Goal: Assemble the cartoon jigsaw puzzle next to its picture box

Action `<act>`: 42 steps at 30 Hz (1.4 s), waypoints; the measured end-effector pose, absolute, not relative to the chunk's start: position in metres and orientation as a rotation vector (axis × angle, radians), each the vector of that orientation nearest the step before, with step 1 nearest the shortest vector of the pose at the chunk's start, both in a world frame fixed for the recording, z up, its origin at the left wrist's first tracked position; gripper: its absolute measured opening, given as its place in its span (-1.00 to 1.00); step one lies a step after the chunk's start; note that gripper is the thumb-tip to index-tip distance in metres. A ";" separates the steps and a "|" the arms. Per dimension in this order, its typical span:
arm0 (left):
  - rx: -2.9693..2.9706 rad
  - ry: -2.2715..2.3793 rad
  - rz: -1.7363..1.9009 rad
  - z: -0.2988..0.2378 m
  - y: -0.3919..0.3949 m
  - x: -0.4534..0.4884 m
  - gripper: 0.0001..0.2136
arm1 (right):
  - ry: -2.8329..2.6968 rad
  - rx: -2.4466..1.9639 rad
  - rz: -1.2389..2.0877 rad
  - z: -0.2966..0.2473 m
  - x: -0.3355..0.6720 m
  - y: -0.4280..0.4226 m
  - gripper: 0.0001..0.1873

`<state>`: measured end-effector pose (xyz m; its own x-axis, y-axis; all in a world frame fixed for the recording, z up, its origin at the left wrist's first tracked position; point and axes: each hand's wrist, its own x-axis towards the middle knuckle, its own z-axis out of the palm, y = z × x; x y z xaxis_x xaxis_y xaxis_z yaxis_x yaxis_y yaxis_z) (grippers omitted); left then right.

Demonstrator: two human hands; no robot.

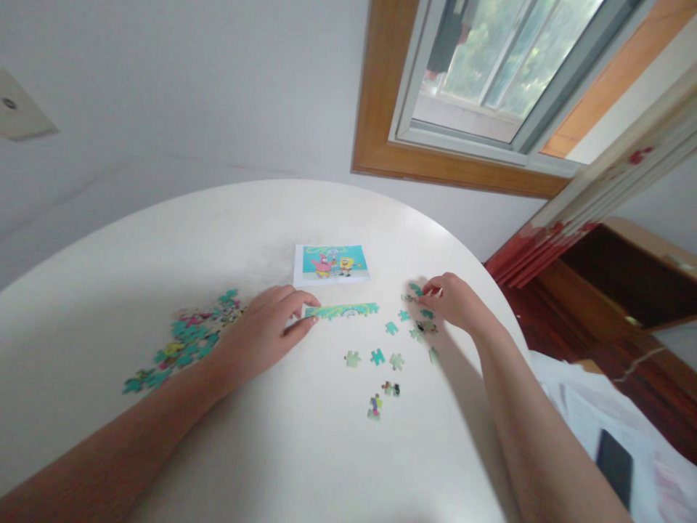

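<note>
A narrow strip of joined puzzle pieces [348,311], teal with a yellow pattern, lies flat on the white table. My left hand [272,319] rests at the strip's left end, with thumb and index finger on either edge of it. At the right, my right hand [454,296] is closed, its fingertips pinched at a pale puzzle piece [407,298] among loose ones. Several single pieces, such as a teal puzzle piece [377,357], are scattered below the strip. Under and beyond my left forearm spreads a pile of mixed puzzle pieces [188,338], partly hidden.
Behind the strip lies a reference picture [335,263] with a pink and a yellow cartoon figure. The round white table [261,218] stands against the wall, below a wood-framed window [468,156]. Papers and a dark phone [615,465] lie beyond the table at the lower right.
</note>
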<state>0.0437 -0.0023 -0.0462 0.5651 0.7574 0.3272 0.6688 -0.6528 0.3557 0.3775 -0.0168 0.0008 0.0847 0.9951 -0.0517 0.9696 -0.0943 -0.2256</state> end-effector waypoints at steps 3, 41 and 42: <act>2.605 1.199 0.691 -0.046 -0.003 0.044 -0.77 | -2.028 -2.212 0.323 0.000 0.373 -0.016 -0.80; 2.616 1.201 0.681 -0.044 -0.003 0.044 -0.78 | -1.690 -2.221 0.211 0.004 0.403 -0.019 -0.84; 2.613 1.202 0.676 -0.044 -0.003 0.044 -0.78 | -1.738 -2.238 0.197 0.006 0.402 -0.020 -0.83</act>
<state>0.0445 -0.0033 -0.0441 0.5679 0.7560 0.3256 0.6709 -0.6543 0.3489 0.4020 -0.0205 0.0059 0.2587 0.9631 0.0746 0.9220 -0.2232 -0.3164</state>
